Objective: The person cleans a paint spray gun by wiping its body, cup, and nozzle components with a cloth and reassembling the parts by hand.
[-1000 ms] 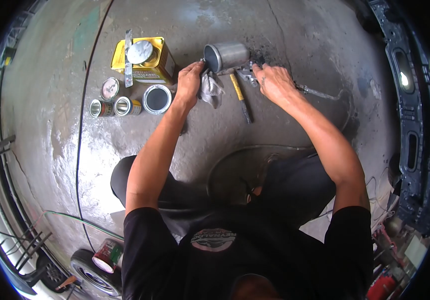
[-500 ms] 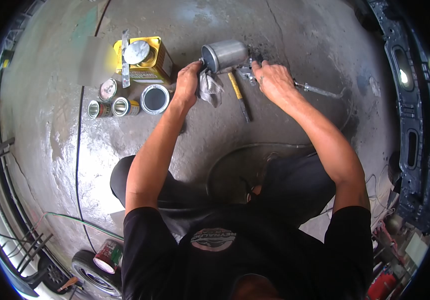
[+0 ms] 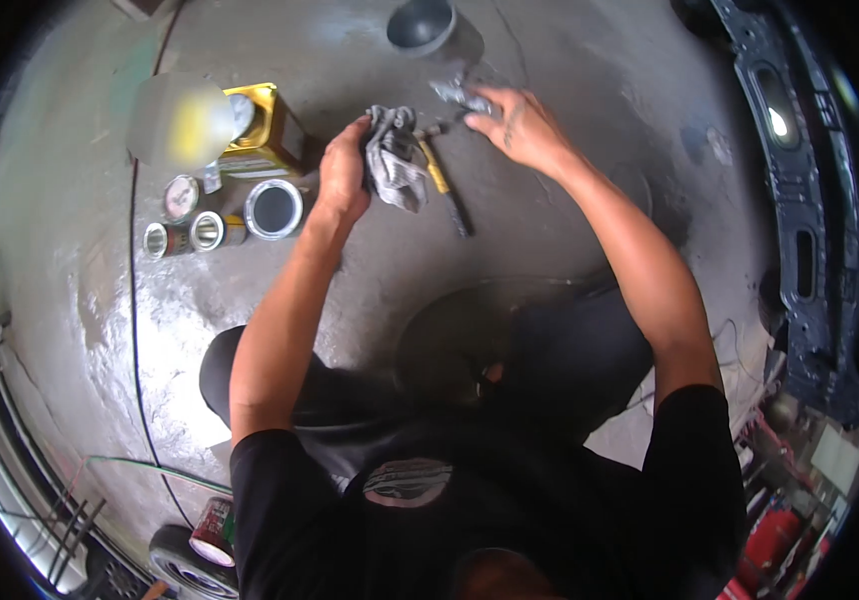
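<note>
My right hand [image 3: 525,125] is wrapped round a silver spray gun [image 3: 462,97], which is blurred by motion. The gun's grey metal cup [image 3: 435,32] is at the top of the view, its dark opening towards the left. My left hand [image 3: 343,165] is closed on a crumpled grey rag [image 3: 397,165], with its fingers partly hidden behind the cloth. Between my hands a hammer [image 3: 440,182] with a yellow and black handle lies on the floor. Left of my left hand stands an open can of dark paint [image 3: 275,210].
A yellow square tin [image 3: 268,130] and several small cans [image 3: 208,231] stand at the left on the concrete floor. A dark metal car panel [image 3: 795,200] runs along the right. A tyre [image 3: 185,560] and a red can [image 3: 214,532] sit at the lower left.
My right hand has raised the spray gun and its cup away from me. My left hand has come away from the cup with the rag, uncovering the hammer's head.
</note>
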Demonstrator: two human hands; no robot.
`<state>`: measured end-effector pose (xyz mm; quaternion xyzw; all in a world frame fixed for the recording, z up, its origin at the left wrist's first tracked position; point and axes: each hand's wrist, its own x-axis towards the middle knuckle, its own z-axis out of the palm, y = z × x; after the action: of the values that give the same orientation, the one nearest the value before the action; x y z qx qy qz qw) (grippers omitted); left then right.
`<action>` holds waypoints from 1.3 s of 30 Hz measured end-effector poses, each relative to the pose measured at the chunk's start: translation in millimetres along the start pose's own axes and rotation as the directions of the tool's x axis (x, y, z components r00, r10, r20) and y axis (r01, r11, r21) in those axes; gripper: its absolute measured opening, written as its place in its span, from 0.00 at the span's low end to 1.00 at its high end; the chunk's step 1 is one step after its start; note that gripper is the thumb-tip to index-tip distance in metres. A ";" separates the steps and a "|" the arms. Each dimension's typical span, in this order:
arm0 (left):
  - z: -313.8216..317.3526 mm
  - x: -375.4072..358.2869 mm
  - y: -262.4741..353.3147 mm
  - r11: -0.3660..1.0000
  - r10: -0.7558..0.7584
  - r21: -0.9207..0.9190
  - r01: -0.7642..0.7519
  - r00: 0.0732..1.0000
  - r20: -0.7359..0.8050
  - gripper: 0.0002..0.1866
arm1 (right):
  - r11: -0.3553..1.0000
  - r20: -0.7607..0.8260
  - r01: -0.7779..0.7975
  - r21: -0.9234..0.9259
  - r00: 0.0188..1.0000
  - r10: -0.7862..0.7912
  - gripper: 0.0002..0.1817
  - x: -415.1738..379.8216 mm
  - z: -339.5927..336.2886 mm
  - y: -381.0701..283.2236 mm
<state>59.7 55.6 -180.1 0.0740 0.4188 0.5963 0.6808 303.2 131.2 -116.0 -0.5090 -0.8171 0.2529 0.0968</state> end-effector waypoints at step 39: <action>87.3 -32.5 -79.7 0.999 0.044 -0.004 -0.044 0.981 0.188 0.08 | 0.366 0.085 -0.163 0.916 0.972 0.221 0.15 15.5 -34.8 -43.8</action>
<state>179.0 39.9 -156.6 0.1393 0.3509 0.6015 0.7040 276.2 140.2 -65.5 -0.4686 -0.4740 0.6569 0.3525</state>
